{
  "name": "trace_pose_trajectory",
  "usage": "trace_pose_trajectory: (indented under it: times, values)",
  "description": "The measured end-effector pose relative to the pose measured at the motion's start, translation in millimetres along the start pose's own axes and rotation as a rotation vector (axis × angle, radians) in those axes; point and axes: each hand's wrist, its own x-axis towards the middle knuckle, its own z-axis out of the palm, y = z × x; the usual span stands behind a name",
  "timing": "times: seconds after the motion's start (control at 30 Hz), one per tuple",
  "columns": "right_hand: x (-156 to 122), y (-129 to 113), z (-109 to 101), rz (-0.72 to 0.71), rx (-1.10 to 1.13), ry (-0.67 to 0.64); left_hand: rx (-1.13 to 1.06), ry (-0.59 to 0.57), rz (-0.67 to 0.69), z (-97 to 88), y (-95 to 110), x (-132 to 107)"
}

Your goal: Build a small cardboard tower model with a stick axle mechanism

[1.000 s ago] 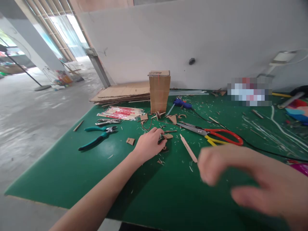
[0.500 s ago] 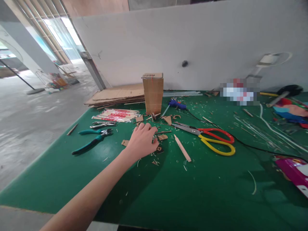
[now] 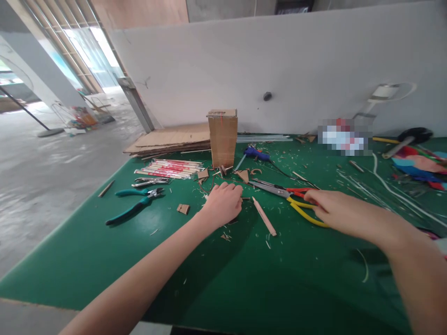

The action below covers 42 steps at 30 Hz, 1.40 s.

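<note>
My left hand [image 3: 223, 204] rests on the green mat [image 3: 244, 284] with its fingers curled over small cardboard scraps; what it grips is hidden. My right hand [image 3: 335, 211] lies on the red and yellow handles of the scissors [image 3: 272, 187], fingers closed over them, with the blades pointing left towards my left hand. A flat wooden stick [image 3: 264, 216] lies between the two hands. Behind my left hand stands a tall cardboard box [image 3: 222, 139].
Teal pliers [image 3: 131, 209], metal clippers [image 3: 152, 181] and wrapped chopsticks [image 3: 169, 167] lie to the left. A blue glue gun [image 3: 256, 152] with a black cable sits behind the scissors. Cardboard sheets [image 3: 171, 138] are stacked at the back left. Coloured clutter [image 3: 419, 163] fills the right side.
My right hand came back into view from the right and settled on the scissors' handles. My left hand shifted slightly right and stays curled over the scraps.
</note>
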Motion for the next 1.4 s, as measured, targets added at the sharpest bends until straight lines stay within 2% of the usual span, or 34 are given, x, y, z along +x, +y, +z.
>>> trace_pose_trajectory:
  times: [0.1, 0.2, 0.27, 0.4, 0.47, 0.57, 0.7, 0.77, 0.83, 0.9, 0.97, 1.17, 1.3, 1.4]
  values:
    - [16, 9, 7, 0.051, -0.078, -0.105, -0.221, 0.022, -0.043, -2.2, -5, 2]
    - [22, 8, 17, 0.056, -0.217, -0.025, -0.654, 0.087, -0.126, -5.7, -12, 5]
    - [24, 5, 20, 0.102, -0.305, 0.004, -0.975, 0.119, -0.236, -7.0, -17, 5]
    - [27, 5, 21, 0.188, -0.283, -0.116, -1.434, 0.182, -0.472, -5.7, -22, 2]
    - [28, 10, 21, 0.141, -0.257, -0.09, -1.551, 0.21, -0.514, -5.6, -21, 0]
    - [30, 14, 20, 0.047, -0.219, 0.049, -1.63, 0.268, -0.487, -7.9, -18, -2]
    - [31, 2, 16, 0.151, 0.019, 0.181, -1.779, 0.357, -0.499, -9.1, -17, -3]
    - [28, -7, 15, 0.117, 0.266, 0.132, -1.863, 0.336, -0.523, -6.9, -17, -3]
    - [21, -16, 15, -0.037, 0.528, 0.001, -1.926, 0.295, -0.529, -4.1, -17, -4]
    - [14, -23, 15, -0.187, 0.678, -0.1, -1.961, 0.276, -0.512, -2.2, -15, -5]
    - [7, -28, 15, -0.233, 0.665, -0.124, -1.98, 0.285, -0.481, -2.1, -13, -5]
    - [6, -38, 10, -0.149, 0.403, -0.157, -1.97, 0.492, -0.421, -8.4, -8, -5]
    - [7, -41, 9, -0.153, 0.354, -0.203, -1.908, 0.522, -0.441, -9.4, -8, -5]
    - [4, -46, 8, -0.143, 0.328, -0.228, -1.863, 0.503, -0.414, -8.8, -7, -6]
